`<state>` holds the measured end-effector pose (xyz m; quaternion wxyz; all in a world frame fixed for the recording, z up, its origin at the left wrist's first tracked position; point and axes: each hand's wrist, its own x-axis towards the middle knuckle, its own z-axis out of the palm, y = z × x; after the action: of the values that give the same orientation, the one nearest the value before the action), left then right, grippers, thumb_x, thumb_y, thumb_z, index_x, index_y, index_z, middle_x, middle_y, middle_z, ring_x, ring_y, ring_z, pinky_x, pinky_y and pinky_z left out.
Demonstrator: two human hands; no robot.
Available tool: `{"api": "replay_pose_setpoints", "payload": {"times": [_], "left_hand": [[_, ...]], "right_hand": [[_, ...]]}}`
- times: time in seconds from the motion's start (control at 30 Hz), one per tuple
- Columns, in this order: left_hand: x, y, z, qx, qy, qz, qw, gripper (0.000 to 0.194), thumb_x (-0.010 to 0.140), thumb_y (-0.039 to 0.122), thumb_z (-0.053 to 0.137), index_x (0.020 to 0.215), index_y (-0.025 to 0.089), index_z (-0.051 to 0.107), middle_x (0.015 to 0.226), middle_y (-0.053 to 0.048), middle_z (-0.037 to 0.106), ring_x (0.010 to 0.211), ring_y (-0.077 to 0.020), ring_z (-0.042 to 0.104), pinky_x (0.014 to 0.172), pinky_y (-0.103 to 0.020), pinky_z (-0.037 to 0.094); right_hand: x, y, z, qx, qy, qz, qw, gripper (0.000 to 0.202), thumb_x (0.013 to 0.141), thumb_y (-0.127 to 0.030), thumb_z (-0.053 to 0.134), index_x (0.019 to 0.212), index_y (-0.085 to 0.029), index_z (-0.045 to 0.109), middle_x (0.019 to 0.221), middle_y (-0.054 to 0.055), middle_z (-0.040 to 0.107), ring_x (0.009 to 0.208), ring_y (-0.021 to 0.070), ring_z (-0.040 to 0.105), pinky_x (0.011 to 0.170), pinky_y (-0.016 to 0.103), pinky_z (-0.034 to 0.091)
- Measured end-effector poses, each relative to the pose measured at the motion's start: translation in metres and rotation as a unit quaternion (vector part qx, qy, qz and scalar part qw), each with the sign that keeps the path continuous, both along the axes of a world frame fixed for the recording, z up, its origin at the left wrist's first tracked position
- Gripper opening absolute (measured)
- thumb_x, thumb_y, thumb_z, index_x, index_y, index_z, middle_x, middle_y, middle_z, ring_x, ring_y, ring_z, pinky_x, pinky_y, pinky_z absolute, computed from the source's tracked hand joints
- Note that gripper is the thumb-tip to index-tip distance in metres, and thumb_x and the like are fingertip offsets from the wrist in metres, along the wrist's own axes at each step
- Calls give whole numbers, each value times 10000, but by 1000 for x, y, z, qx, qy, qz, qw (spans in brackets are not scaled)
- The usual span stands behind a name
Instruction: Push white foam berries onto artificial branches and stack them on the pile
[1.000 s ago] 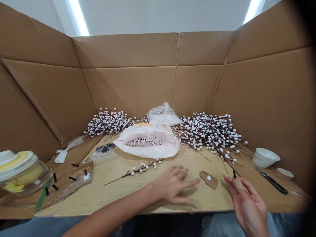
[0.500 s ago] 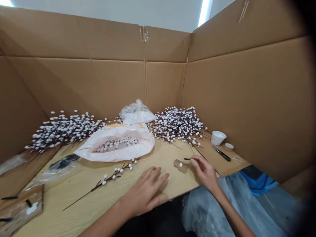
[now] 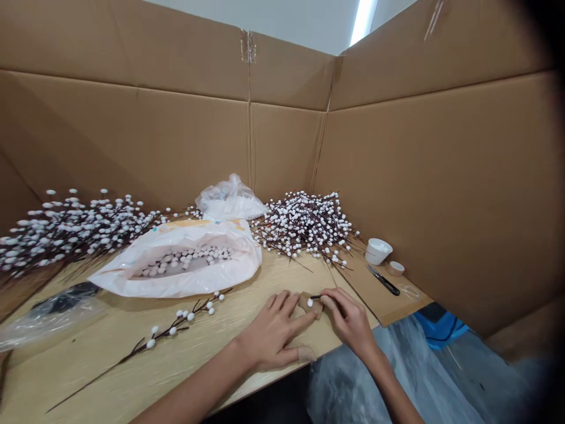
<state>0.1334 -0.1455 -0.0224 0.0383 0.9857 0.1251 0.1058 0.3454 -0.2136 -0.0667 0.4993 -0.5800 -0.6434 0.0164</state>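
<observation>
My right hand pinches a short thin black stick. The stick's far end meets a small white blob on a scrap of brown cardboard. Flat on the table, fingers spread, my left hand reaches the scrap's near left edge with its fingertips and holds nothing. To its left lies a single brown stem with white berries. Behind my hands, an open white plastic bag shows many loose white berries.
Berry-tipped stems are heaped at the back right and left. A knotted clear bag stands between them. On the right are a white cup, a tape roll and a black-handled cutting tool. Cardboard walls enclose the table.
My right hand has brought the stick's end to the white blob. My left hand has moved onto the cardboard scrap's edge. The view has turned slightly, shifting things leftward.
</observation>
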Motion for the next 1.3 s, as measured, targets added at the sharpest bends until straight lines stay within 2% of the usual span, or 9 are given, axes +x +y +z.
{"api": "replay_pose_setpoints", "payload": {"times": [0.3, 0.57, 0.87, 1.3], "left_hand": [[5, -1, -3, 7, -27, 3, 1000, 718, 841, 709, 343, 1432, 304, 382, 1349, -148, 468, 1148, -343, 436, 945, -503, 370], [5, -1, -3, -4, -18, 1, 1000, 728, 837, 724, 319, 1443, 322, 354, 1413, -151, 408, 1185, -359, 408, 962, -529, 344], [6, -1, -3, -10, -29, 0, 1000, 740, 830, 727, 331, 1437, 307, 374, 1401, -163, 422, 1166, -370, 423, 951, -529, 351], [6, -1, -5, -7, -30, -2, 1000, 728, 836, 717, 337, 1438, 309, 372, 1399, -160, 420, 1174, -378, 412, 951, -535, 351]], "right_hand": [[-2, -2, 0, 2, -9, -1, 1000, 154, 924, -209, 486, 958, -188, 634, 867, 64, 675, 805, 180, 641, 735, 276, 507], [-1, -4, -3, 0, -21, -2, 1000, 151, 927, -206, 481, 957, -192, 628, 889, 70, 671, 836, 183, 635, 758, 287, 507], [-1, -5, 3, -12, -36, -6, 999, 162, 929, -216, 457, 936, -192, 617, 874, 76, 665, 818, 193, 634, 737, 296, 509], [1, -5, 1, -32, -35, 12, 999, 147, 936, -197, 453, 945, -193, 600, 894, 73, 636, 852, 192, 610, 765, 297, 487]]}}
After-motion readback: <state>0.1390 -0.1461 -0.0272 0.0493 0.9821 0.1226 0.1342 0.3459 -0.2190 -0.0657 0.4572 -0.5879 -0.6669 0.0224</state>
